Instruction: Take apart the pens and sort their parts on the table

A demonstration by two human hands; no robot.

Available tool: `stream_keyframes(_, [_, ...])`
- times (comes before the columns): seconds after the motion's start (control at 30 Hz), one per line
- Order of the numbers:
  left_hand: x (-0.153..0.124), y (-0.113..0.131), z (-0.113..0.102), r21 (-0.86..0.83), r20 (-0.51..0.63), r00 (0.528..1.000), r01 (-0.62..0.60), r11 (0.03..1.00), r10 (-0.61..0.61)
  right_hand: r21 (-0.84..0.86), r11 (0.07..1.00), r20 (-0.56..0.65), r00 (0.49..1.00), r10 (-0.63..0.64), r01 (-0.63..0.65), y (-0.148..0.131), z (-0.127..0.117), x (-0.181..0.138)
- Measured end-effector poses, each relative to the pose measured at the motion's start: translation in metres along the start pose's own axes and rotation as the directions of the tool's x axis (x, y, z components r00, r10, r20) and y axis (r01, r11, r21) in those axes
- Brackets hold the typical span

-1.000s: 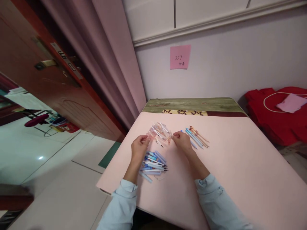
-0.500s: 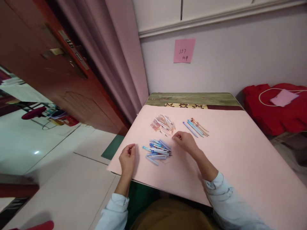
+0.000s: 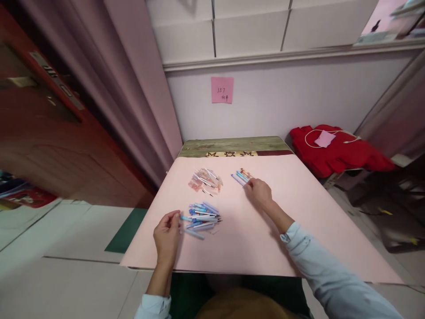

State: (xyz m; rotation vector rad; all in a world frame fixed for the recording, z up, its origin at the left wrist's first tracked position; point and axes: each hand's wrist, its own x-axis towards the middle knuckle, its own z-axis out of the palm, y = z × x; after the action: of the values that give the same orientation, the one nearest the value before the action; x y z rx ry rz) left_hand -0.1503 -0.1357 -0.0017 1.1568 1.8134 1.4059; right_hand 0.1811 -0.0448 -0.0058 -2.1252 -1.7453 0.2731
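Observation:
A pile of blue pens (image 3: 201,217) lies near the front left of the pink table cover (image 3: 299,212). My left hand (image 3: 167,237) rests beside that pile with fingers curled, thumb and fingertips touching a blue pen's end. A heap of pink and clear pens (image 3: 205,181) sits farther back. A small row of blue and orange pens (image 3: 241,176) lies to its right. My right hand (image 3: 259,192) lies over the near end of that row, fingers bent down onto the pens.
A pink sticky note (image 3: 222,90) hangs on the wall behind the table. Red cloth (image 3: 335,150) with a white cord lies to the right. A curtain (image 3: 133,88) and a wooden door (image 3: 49,133) stand on the left.
My hands let go of the pink pen heap and parted: the left went down beside the blue pile, the right moved to the row of pens. The camera pulled back.

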Motion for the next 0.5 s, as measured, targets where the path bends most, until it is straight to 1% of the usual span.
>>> stream_keyframes(0.1, [-0.003, 0.01, -0.002, -0.088, 0.035, 0.999, 0.011, 0.996, -0.008, -0.083, 0.996, 0.014, 1.0, -0.026, 0.027, -0.014, 0.012, 0.004])
stream_keyframes(0.2, [-0.006, 0.025, 0.001, -0.187, 0.049, 0.999, 0.01, 0.982, -0.001, -0.082, 0.996, 0.006, 1.0, -0.025, 0.026, -0.024, 0.01, 0.001])
stream_keyframes(0.23, [-0.007, 0.031, 0.005, -0.222, 0.058, 0.998, 0.019, 0.975, -0.007, -0.053, 0.998, -0.004, 1.0, -0.018, 0.018, -0.027, 0.006, -0.004])
stream_keyframes(0.27, [-0.009, 0.037, 0.01, -0.261, 0.073, 0.997, 0.041, 0.964, -0.023, 0.012, 1.0, -0.011, 1.0, -0.009, 0.009, -0.032, 0.002, -0.01])
stream_keyframes(0.3, [-0.012, 0.043, 0.017, -0.301, 0.1, 0.994, 0.081, 0.95, -0.053, 0.126, 0.992, -0.014, 1.0, 0.009, -0.007, -0.037, -0.001, -0.02])
stream_keyframes(0.33, [-0.016, 0.048, 0.026, -0.344, 0.142, 0.985, 0.139, 0.929, -0.095, 0.286, 0.958, -0.004, 1.0, 0.013, -0.011, -0.044, -0.004, -0.032])
stream_keyframes(0.37, [-0.021, 0.053, 0.035, -0.383, 0.199, 0.969, 0.213, 0.899, -0.145, 0.479, 0.878, 0.048, 0.999, -0.015, -0.01, -0.051, -0.005, -0.046])
stream_keyframes(0.4, [-0.025, 0.056, 0.044, -0.416, 0.281, 0.944, 0.285, 0.863, -0.176, 0.674, 0.737, 0.144, 0.987, -0.072, -0.044, -0.059, -0.004, -0.061])
stream_keyframes(0.43, [-0.029, 0.058, 0.053, -0.456, 0.363, 0.911, 0.357, 0.815, -0.195, 0.808, 0.572, 0.255, 0.959, -0.124, -0.141, -0.066, -0.003, -0.076])
stream_keyframes(0.47, [-0.033, 0.059, 0.06, -0.493, 0.447, 0.872, 0.427, 0.758, -0.2, 0.865, 0.432, 0.369, 0.906, -0.207, -0.254, -0.073, -0.001, -0.091])
stream_keyframes(0.5, [-0.035, 0.058, 0.066, -0.52, 0.509, 0.837, 0.485, 0.703, -0.2, 0.877, 0.331, 0.443, 0.852, -0.278, -0.348, -0.078, 0.002, -0.103])
